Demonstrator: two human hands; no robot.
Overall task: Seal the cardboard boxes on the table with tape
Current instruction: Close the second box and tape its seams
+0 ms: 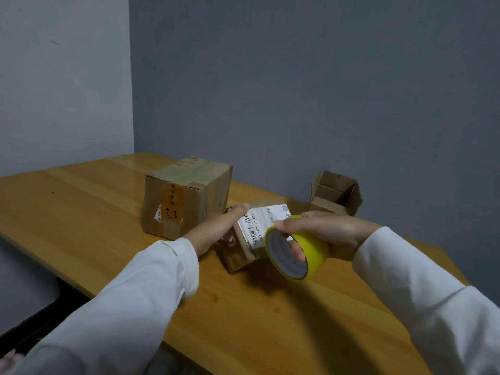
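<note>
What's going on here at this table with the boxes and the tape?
A person is sealing cardboard boxes at a wooden table. The right hand grips a yellow tape roll, fingers through its core, held over a small labelled box. The left hand holds that box by its side. Behind stands a bigger box, closed and already taped, and to the right an open box with its flaps up.

Both arms wear long, loose white sleeves: left sleeve (151, 288), right sleeve (422, 293). The cloth is plain and lightly creased. Each cuff ends at the wrist, leaving the left hand (216, 226) and right hand (324, 231) bare.
</note>
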